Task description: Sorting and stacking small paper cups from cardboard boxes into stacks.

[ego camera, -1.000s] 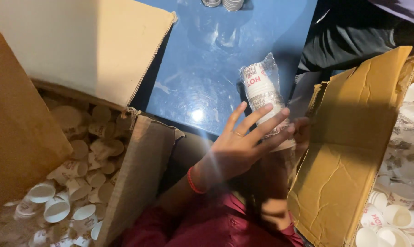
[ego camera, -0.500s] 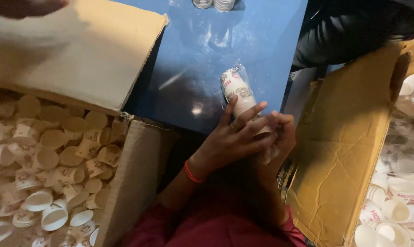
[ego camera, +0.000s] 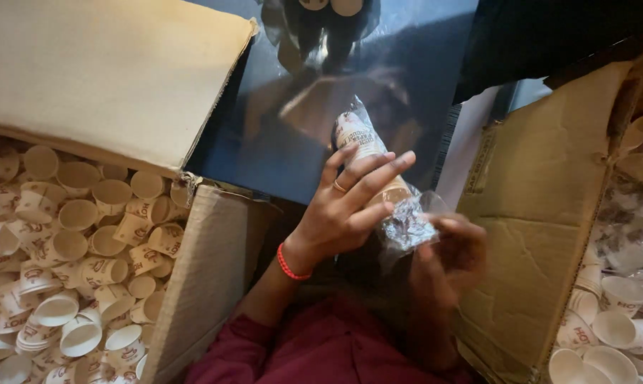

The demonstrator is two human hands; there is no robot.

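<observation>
Between the two open cardboard boxes, above the dark glossy tabletop [ego camera: 293, 149], both hands work on a sleeve of stacked paper cups [ego camera: 367, 153] wrapped in clear plastic. The sleeve's long axis runs on a diagonal: its closed far end points up and to the left, away from the person, and its near end comes down to the right into the hands. The left hand [ego camera: 346, 210] lies against the sleeve's lower half with its fingers [ego camera: 374, 174] spread long and only loosely curled, pressing along the side of the sleeve more than wrapping it; a ring shows on one finger and a red band on the wrist. Just below those fingertips, the crumpled plastic tail [ego camera: 406, 227] of the wrapper bunches out. The right hand [ego camera: 449, 256] is blurred and in shadow; its fingers are curled in tight at that tail and appear to pinch it. Left of the left hand, one box [ego camera: 215, 277] holds loose white printed paper cups [ego camera: 87, 249]; right of the right hand, the other box [ego camera: 542, 213] holds more
</observation>
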